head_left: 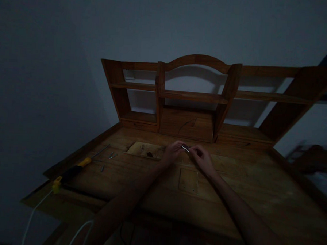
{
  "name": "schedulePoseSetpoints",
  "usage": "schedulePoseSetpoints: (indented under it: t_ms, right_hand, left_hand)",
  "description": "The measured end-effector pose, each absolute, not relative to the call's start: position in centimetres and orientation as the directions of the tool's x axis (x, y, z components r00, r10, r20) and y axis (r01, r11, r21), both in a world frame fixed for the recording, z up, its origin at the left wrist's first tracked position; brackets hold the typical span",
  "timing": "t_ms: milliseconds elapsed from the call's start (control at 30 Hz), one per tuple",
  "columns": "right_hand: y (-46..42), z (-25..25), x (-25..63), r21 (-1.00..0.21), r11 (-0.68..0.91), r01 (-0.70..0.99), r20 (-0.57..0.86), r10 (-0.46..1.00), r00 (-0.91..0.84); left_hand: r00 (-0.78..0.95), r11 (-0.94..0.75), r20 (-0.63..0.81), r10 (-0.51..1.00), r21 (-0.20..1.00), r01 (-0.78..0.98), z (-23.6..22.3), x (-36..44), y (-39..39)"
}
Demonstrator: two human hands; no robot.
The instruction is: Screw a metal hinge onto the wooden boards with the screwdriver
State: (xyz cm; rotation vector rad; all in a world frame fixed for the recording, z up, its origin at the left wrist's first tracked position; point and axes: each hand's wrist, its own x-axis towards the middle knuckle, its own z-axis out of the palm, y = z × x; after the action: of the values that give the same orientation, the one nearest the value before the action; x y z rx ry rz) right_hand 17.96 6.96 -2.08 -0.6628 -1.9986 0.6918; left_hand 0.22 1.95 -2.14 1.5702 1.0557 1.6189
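Both my arms reach forward over a wooden desk [248, 185] in dim light. My left hand [173, 151] and my right hand [202, 156] meet near the desk's middle, fingers pinched together on a small shiny metal piece [185, 148] held between them. The piece is too small to name. Just left of my left hand lies a shallow rectangular recess [144, 150] in the desk top. A small square wooden panel [188, 180] sits flush in the surface below my hands.
A yellow-and-black screwdriver [79, 165] lies at the desk's left, with several small screws [108, 160] beside it. A white cable [35, 211] hangs off the left front corner. A wooden shelf hutch [194, 96] stands along the back against the wall.
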Motion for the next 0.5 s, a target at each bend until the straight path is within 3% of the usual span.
schedulePoseSetpoints:
  t_ms: [267,500]
  right_hand:
    - [7.01,-2.34,17.88,-0.669,0.717,0.194,0.576,0.666,-0.475]
    - [6.84,-2.25,18.13,-0.602,0.770,0.210,0.586,0.605,-0.539]
  left_hand:
    - [-0.165,-0.427,0.446,0.880,0.894,0.136,-1.45,0.26,1.53]
    - [-0.023,-0.440,0.444,0.896,0.892,0.109,-1.23,0.59,1.04]
